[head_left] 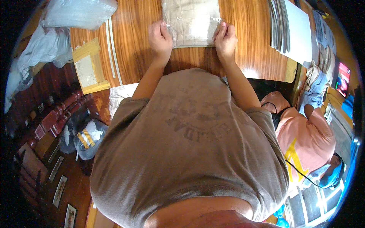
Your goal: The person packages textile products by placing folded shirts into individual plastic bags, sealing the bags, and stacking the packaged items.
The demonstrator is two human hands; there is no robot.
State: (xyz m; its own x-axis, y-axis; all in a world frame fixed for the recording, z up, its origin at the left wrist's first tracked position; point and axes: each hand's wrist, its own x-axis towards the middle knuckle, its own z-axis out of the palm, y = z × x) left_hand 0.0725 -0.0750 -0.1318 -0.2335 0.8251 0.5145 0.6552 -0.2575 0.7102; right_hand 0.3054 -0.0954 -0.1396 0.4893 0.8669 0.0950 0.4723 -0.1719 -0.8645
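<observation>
A clear plastic bag (193, 32) with a folded beige cloth item inside lies flat on the wood-grain table (133, 38), directly in front of me. At its left edge, my left hand (160, 40) is closed with the thumb up, pinching the plastic. My right hand (226, 40) grips the opposite edge in the same way. Between the two hands the plastic is creased and shines under the light. The far end of the bag runs out of the top of the picture.
Clear plastic bags (80, 14) are piled at the far left, beside white strips (110, 49) and yellow tape (97, 85) on the table. White boards (298, 36) are stacked at right, with folded clothes (315, 89) beyond. A person in a pink shirt (310, 133) is close on my right.
</observation>
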